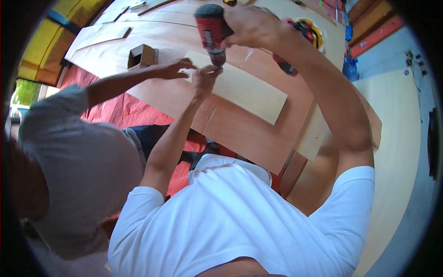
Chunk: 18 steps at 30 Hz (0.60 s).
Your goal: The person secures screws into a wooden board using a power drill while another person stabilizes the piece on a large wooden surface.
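My right hand is wrapped round the grip of a red and black cordless drill, held nose down over a pale wooden board. Just under the chuck, my left hand has its fingers pinched together at the near left end of that board. Whatever they hold, if anything, is too small to make out. The pale board lies on a larger reddish plywood sheet. From the left, a co-worker's hand reaches in close beside my left hand, its fingers slightly apart.
An open-ended box-shaped piece stands beyond the co-worker's forearm. Thin wood strips lie at the far left of the work surface. Behind my right forearm are a white bucket with tools and a red-black object. The co-worker stands close at left.
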{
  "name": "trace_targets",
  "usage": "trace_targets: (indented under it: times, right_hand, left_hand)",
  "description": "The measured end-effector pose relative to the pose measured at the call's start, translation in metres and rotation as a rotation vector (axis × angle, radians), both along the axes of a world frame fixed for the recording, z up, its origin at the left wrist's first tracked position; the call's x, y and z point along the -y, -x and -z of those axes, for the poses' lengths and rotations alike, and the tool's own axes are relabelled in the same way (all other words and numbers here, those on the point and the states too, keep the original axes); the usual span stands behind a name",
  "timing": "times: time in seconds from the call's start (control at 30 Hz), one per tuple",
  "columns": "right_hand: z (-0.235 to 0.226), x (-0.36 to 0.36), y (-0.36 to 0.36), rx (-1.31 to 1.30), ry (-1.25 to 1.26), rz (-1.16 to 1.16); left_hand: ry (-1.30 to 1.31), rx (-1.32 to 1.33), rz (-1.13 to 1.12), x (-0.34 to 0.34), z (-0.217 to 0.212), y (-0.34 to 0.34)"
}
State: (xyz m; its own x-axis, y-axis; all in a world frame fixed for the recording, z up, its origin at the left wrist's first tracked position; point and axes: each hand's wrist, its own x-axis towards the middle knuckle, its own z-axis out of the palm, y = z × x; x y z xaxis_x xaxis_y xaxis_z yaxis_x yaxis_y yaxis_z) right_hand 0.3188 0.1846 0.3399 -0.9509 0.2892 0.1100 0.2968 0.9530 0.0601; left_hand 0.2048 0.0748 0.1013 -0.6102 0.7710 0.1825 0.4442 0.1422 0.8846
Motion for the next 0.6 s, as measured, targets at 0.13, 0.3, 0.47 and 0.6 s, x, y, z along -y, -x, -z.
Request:
trace_targets:
  times: [0.13,0.3,0.47,0.6]
  right_hand:
    - [-0.001,-0.015,0.052,0.236,0.108,0.075]
    - [0.035,-0.029,0.117,0.411,0.133,-0.005]
    - [0.050,-0.037,0.141,0.554,0.078,-0.011]
    - [0.059,-0.040,0.144,0.495,0.102,-0.067]
  left_hand:
    - [0.010,0.129,0.114,-0.028,0.034,0.035]
    - [0.093,0.276,0.122,-0.042,0.071,0.049]
    - [0.137,0.310,0.085,-0.038,0.080,0.060]
    - [0.209,0.299,0.128,-0.039,0.085,0.070]
